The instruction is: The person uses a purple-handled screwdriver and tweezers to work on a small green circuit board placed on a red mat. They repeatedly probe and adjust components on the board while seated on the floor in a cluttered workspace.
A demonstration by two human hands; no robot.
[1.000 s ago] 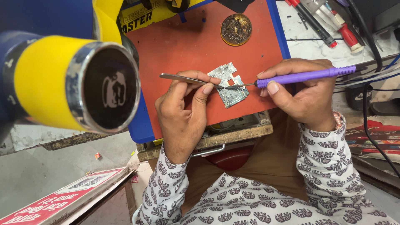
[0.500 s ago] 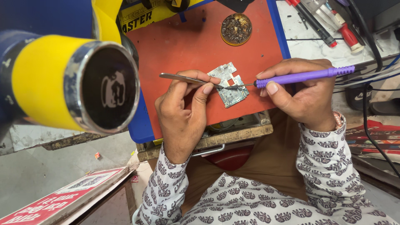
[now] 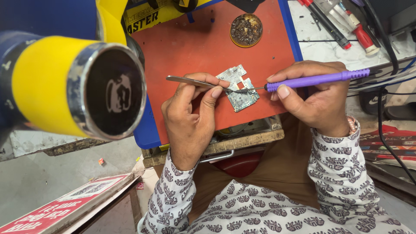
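Covering the worktop, a matte orange-red rubber mat [image 3: 190, 47] is carrying the work. At its near edge the left hand [image 3: 190, 121] is pinching slim steel tweezers [image 3: 195, 82] shut, seemingly to steady the small green-grey circuit board [image 3: 238, 89] lying flat there. The right hand [image 3: 316, 97] is gripping a purple-handled soldering iron [image 3: 320, 79], its tip touching the board. Further out, a round, crusted brass tin [image 3: 246, 29] is sitting, and a yellow hot-air nozzle [image 3: 78, 86] is looming at left.

Grey concrete floor [image 3: 47, 182] at lower left — a white marble-like bench top [image 3: 329, 54] at upper right, evenly lit — wooden bench edge [image 3: 242, 143] at centre.
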